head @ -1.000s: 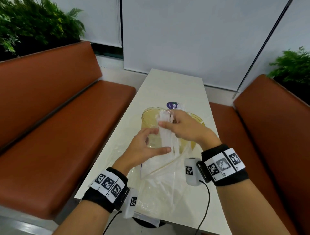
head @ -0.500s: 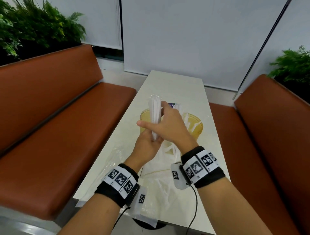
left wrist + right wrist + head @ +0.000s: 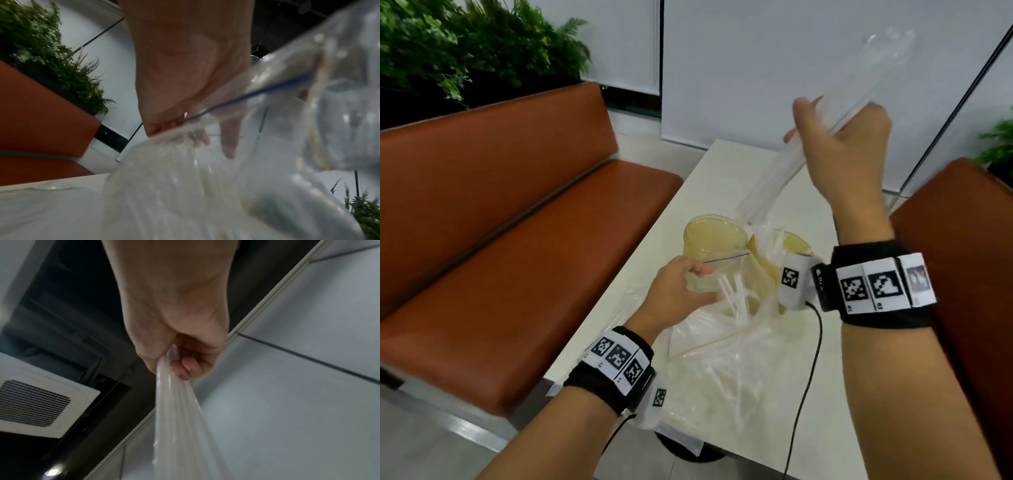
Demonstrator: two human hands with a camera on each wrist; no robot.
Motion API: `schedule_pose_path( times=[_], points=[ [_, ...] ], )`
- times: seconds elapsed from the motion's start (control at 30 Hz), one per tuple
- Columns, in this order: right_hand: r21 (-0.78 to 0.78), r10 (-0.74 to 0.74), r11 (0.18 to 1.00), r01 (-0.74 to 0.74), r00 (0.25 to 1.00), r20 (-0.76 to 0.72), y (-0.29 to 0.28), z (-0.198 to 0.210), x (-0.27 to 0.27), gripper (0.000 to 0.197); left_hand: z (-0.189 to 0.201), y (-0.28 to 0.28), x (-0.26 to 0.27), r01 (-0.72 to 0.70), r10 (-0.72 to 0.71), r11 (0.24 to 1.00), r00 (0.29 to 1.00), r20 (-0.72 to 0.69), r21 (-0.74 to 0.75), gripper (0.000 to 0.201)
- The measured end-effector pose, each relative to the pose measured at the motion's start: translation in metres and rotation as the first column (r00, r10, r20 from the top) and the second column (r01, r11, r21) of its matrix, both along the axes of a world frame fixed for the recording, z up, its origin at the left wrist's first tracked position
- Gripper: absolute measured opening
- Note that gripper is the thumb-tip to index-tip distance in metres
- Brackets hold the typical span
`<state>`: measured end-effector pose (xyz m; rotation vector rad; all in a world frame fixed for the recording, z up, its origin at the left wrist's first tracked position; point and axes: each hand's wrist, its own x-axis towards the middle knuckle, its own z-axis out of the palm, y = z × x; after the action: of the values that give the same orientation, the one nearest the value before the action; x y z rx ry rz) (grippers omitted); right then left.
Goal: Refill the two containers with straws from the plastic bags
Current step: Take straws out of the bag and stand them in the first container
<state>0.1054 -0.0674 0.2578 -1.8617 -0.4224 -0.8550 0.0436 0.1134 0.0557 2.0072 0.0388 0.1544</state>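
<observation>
My right hand [image 3: 839, 137] is raised high over the table and grips a bundle of clear straws [image 3: 774, 178] that slants down toward the two containers; in the right wrist view the hand [image 3: 180, 363] has its fingers curled round the straws [image 3: 176, 402]. The left container [image 3: 714, 240] and the right container [image 3: 796, 245] are yellowish clear tubs standing side by side. My left hand [image 3: 681, 291] holds the mouth of a clear zip plastic bag [image 3: 722, 359] in front of them. Several straws lie in that bag. Through the bag [image 3: 185, 186] my left fingers [image 3: 228, 142] show.
The narrow white table [image 3: 722, 164] runs away from me between two orange benches [image 3: 517, 240] [image 3: 962, 274]. Plants [image 3: 465, 51] stand behind the left bench. Another flat clear bag [image 3: 619, 308] lies at the table's left edge. A black cable [image 3: 811, 370] hangs from my right wrist.
My right hand has lifted the straw bundle up and to the right, clear of the bag. My left hand has let go of the bundle and dropped to the bag's mouth.
</observation>
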Motion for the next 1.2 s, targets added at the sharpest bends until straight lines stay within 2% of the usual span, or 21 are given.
schedule_pose_path(
  times=[0.03,0.1,0.2,0.3,0.4,0.47,0.53,0.6,0.63,0.7,0.77,0.87,0.93,1.0,1.03,1.1,1.17,1.2],
  points=[
    [-0.007,-0.039,0.999,0.039,0.999,0.02,-0.011,0.004,0.009,0.033,0.0,0.002,-0.002,-0.007,0.007,1.0,1.0,0.001,0.009,0.036],
    [-0.118,-0.154,0.981,0.157,0.988,0.035,-0.03,-0.002,0.034,0.041,-0.002,0.008,-0.004,-0.024,0.023,0.999,1.0,0.009,0.045,0.032],
    [-0.267,-0.274,0.928,0.259,0.961,-0.021,-0.046,-0.038,0.071,0.053,-0.002,0.014,-0.006,-0.029,0.027,0.995,0.999,0.023,0.094,0.035],
    [-0.264,-0.258,0.945,0.194,0.937,-0.236,-0.05,-0.093,0.093,0.058,0.002,0.018,-0.006,-0.041,0.037,0.987,0.999,0.029,0.156,0.028],
    [-0.312,-0.272,0.94,0.14,0.858,-0.436,-0.048,-0.138,0.095,0.058,0.002,0.018,-0.004,-0.042,0.035,0.98,0.999,0.039,0.196,0.027],
    [-0.316,-0.262,0.944,0.092,0.789,-0.555,-0.047,-0.156,0.091,0.05,0.001,0.018,-0.001,-0.032,0.027,0.978,0.999,0.025,0.205,0.029],
    [-0.294,-0.256,0.952,0.088,0.756,-0.602,-0.048,-0.16,0.089,0.057,0.002,0.018,0.0,-0.009,0.006,0.973,1.0,0.012,0.231,0.033],
    [-0.224,-0.212,0.969,0.101,0.803,-0.558,-0.052,-0.158,0.093,0.053,0.007,0.019,-0.003,0.009,-0.011,0.964,1.0,0.006,0.267,0.035],
    [-0.169,-0.167,0.981,0.091,0.843,-0.512,-0.053,-0.155,0.094,0.056,0.009,0.02,-0.004,0.016,-0.018,0.961,1.0,0.004,0.275,0.036],
    [-0.076,-0.051,0.997,0.024,0.927,-0.372,-0.054,-0.148,0.092,0.075,0.013,0.02,-0.006,0.019,-0.024,0.961,1.0,0.014,0.274,0.035],
    [-0.087,0.002,0.996,-0.024,0.969,-0.245,-0.051,-0.14,0.09,0.074,0.016,0.019,-0.007,0.019,-0.027,0.964,0.999,0.028,0.266,0.034],
    [-0.154,-0.034,0.988,0.003,0.98,-0.197,-0.045,-0.144,0.093,0.04,0.019,0.017,-0.009,0.045,-0.057,0.97,0.998,0.04,0.239,0.032],
    [-0.284,-0.121,0.958,0.026,0.938,-0.323,-0.044,-0.156,0.097,0.026,0.023,0.017,-0.012,0.057,-0.067,0.975,0.997,0.036,0.217,0.03],
    [-0.384,-0.174,0.923,-0.014,0.876,-0.45,-0.046,-0.164,0.102,0.04,0.026,0.017,-0.014,0.057,-0.063,0.977,0.998,0.026,0.205,0.029],
    [-0.394,-0.17,0.919,-0.022,0.878,-0.447,-0.047,-0.163,0.102,0.05,0.029,0.018,-0.016,0.061,-0.066,0.977,0.998,0.016,0.204,0.031],
    [-0.384,-0.135,0.923,0.003,0.939,-0.318,-0.044,-0.152,0.101,0.063,0.032,0.02,-0.018,0.078,-0.075,0.97,0.997,-0.018,0.232,0.037],
    [-0.419,-0.097,0.908,0.016,0.98,-0.173,-0.038,-0.144,0.099,0.063,0.034,0.023,-0.019,0.115,-0.104,0.95,0.993,-0.055,0.29,0.051],
    [-0.486,-0.089,0.874,0.004,0.984,-0.153,-0.035,-0.145,0.1,0.059,0.034,0.024,-0.019,0.137,-0.119,0.935,0.99,-0.074,0.326,0.058]
  ],
)
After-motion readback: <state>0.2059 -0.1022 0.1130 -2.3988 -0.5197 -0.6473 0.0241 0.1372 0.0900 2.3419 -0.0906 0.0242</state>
